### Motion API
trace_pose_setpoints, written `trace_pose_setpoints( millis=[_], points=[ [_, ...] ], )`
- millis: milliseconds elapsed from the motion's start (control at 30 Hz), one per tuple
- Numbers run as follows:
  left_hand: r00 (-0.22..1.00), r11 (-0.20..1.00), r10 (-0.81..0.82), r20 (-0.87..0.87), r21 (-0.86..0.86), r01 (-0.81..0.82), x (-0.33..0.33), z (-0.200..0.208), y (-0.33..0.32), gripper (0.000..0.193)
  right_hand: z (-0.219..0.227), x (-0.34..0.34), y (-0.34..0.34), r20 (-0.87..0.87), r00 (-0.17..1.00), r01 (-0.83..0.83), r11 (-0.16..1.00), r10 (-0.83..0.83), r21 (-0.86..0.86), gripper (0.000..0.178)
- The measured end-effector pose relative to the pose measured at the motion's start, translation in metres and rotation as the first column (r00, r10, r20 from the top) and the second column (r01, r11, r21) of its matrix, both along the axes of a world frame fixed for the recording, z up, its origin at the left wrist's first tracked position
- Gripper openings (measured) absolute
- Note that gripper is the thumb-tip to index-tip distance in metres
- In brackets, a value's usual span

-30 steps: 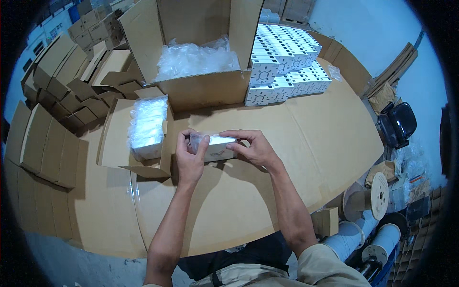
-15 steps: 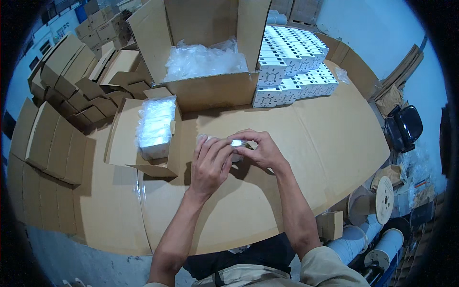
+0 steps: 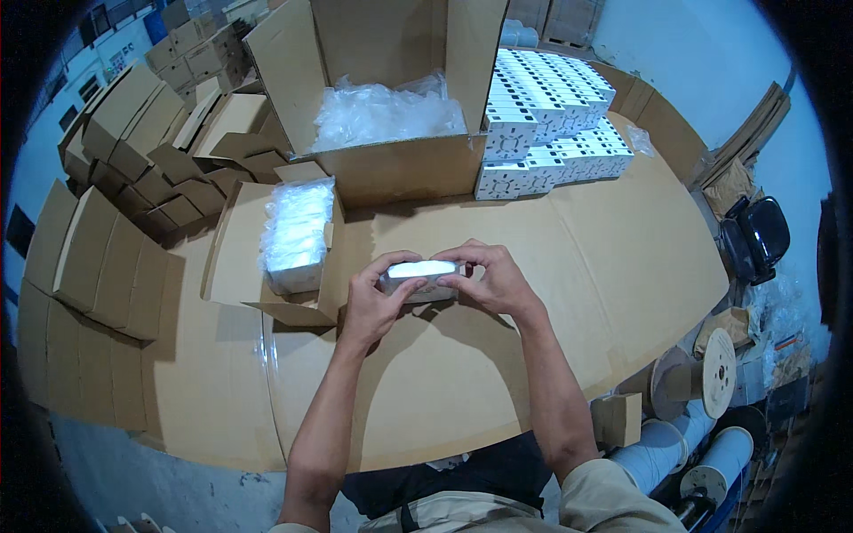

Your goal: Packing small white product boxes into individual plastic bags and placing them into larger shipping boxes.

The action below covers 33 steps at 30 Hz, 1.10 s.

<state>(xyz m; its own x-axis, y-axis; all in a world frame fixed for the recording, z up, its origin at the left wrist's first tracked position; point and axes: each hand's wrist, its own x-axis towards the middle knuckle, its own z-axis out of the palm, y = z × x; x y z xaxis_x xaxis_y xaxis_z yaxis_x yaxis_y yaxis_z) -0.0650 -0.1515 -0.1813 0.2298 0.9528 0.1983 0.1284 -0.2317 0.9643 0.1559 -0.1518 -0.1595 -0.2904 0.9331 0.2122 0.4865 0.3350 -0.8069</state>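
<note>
A small white box [image 3: 423, 270], its top edge shining, is held between my two hands above the cardboard-covered table. My left hand [image 3: 371, 305] grips its left end, thumb on the near side and fingers on the far side. At the opposite end, the thumb and fingers of my right hand [image 3: 495, 281] pinch it the same way. To the left stands an open brown carton [image 3: 327, 289] with a row of white boxes in clear plastic wrap [image 3: 297, 218] inside. Whether the held box is wrapped too, I cannot tell.
A tall open carton [image 3: 404, 171] with clear plastic bags [image 3: 388, 117] stands at the back. Beside it are stacked white printed boxes [image 3: 524, 173]. Brown cartons [image 3: 98, 266] line the left side. Spools [image 3: 715, 373] and a black chair [image 3: 760, 235] are beyond the table's right edge.
My left hand has moved from over the box's top to its left end, with the thumb now on the near side. More of the white box shows. My right hand keeps its pinch.
</note>
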Motion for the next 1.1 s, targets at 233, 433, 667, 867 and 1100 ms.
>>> trace_pose_setpoints(
  millis=[233,433,667,867,1100],
  points=[
    [0.996,0.993,-0.052,0.074,-0.104,0.059,-0.001,-0.017,0.001,0.029,0.007,-0.009,-0.008,-0.104,0.994,-0.014,1.000,0.016,0.015,0.026],
    [0.997,0.997,0.062,-0.048,-0.037,-0.064,-0.005,-0.046,-0.010,0.031,0.009,-0.012,-0.005,-0.035,0.999,-0.036,0.999,0.038,0.037,0.024],
    [0.844,0.977,0.160,-0.511,0.205,-0.061,-0.019,-0.025,-0.075,0.075,0.021,-0.005,0.001,-0.142,0.984,0.107,0.994,-0.105,0.007,0.021],
    [0.560,0.979,0.157,-0.814,0.202,0.020,-0.043,-0.005,-0.152,0.073,0.037,-0.072,0.013,-0.464,0.885,0.007,0.997,0.032,0.083,0.024],
    [0.574,0.982,0.176,-0.799,0.184,-0.045,-0.055,-0.003,-0.178,0.065,0.022,-0.140,0.026,-0.612,0.776,-0.143,0.988,0.152,0.065,0.023]
  ],
)
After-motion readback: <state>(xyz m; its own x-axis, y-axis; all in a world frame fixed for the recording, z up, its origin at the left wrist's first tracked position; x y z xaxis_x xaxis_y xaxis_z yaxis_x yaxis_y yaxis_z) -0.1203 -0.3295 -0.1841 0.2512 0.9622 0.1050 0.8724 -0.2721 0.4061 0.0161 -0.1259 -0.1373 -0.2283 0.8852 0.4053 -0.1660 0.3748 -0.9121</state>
